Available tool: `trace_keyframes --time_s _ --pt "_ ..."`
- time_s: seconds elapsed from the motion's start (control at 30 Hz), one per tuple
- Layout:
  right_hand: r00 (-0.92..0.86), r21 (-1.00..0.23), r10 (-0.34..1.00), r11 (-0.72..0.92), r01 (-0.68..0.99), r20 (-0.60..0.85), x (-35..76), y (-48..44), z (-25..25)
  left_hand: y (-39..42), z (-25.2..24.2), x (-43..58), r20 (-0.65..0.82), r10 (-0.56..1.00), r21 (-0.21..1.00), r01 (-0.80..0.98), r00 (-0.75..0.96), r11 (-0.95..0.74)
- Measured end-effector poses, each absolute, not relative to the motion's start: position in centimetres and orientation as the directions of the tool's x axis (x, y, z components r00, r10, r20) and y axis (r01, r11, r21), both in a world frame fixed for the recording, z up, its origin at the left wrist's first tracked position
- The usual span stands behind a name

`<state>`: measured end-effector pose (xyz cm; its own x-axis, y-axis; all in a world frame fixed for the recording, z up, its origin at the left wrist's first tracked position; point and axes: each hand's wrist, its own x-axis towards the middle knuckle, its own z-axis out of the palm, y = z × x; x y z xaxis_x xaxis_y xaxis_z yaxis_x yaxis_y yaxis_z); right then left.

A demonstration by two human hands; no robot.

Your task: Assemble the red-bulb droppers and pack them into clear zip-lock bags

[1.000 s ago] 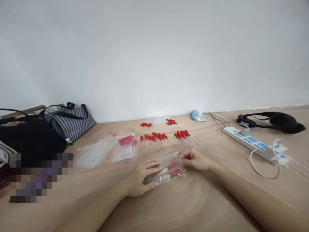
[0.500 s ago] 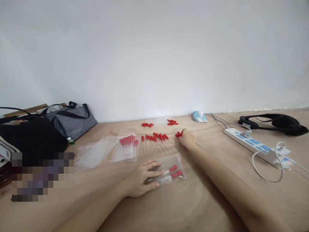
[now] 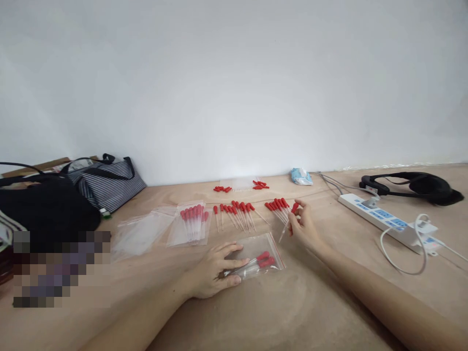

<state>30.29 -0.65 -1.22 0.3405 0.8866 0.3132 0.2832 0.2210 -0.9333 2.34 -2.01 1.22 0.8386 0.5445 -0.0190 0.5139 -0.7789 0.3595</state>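
My left hand (image 3: 215, 270) lies with spread fingers on the near end of a clear zip-lock bag (image 3: 252, 242), pressing it to the table. Inside the bag are droppers with red bulbs (image 3: 266, 263) pointing right. My right hand (image 3: 303, 226) pinches a single dropper (image 3: 294, 208) by its red bulb, its glass tip angled down and left above the table. Just left of that hand, a fanned row of droppers (image 3: 277, 204) lies on the table. Farther left is another group of loose droppers (image 3: 239, 209).
Filled bags of droppers (image 3: 192, 224) lie beside a stack of flat clear bags (image 3: 144, 234) on the left. Loose red bulbs (image 3: 223, 189) and glass tubes (image 3: 242, 184) sit near the wall. A power strip (image 3: 383, 219), black headset (image 3: 413, 187) and striped bag (image 3: 113, 185) flank the table.
My right hand has drawn back to the right from the row of droppers and now holds one dropper, uncovering the red bulbs of the row. My left hand stays on the bag.
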Motion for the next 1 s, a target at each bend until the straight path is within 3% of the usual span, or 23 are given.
trace_keyframes --time_s 0.17,0.27,0.53,0.77,0.9,1.0 --pt "0.399 -0.978 0.911 0.168 -0.124 0.106 28.1 -2.7 -2.6 -2.2 1.3 2.4 0.005 0.550 0.367 0.510 0.835 -0.778" --pt "0.308 -0.969 0.951 0.098 -0.226 0.025 26.8 -3.3 -2.3 -2.3 1.2 2.4 0.012 0.568 0.392 0.519 0.823 -0.759" --pt "-0.066 -0.993 0.991 -0.111 0.041 -0.113 26.8 -3.9 -1.5 -2.1 0.8 2.3 0.015 0.573 0.400 0.520 0.820 -0.755" --pt "-0.299 -0.982 0.944 -0.089 0.169 -0.137 26.9 -3.3 -1.9 -2.2 1.2 2.4 0.019 0.577 0.414 0.519 0.816 -0.748" --pt "-0.191 -0.951 0.970 -0.087 0.297 -0.148 28.4 -1.8 -1.0 -2.1 1.1 2.3 0.050 0.555 0.404 0.491 0.831 -0.772" --pt "0.034 -0.836 0.998 0.031 0.548 0.060 29.2 0.6 0.0 -1.9 0.9 2.3 0.049 0.538 0.384 0.481 0.842 -0.788"
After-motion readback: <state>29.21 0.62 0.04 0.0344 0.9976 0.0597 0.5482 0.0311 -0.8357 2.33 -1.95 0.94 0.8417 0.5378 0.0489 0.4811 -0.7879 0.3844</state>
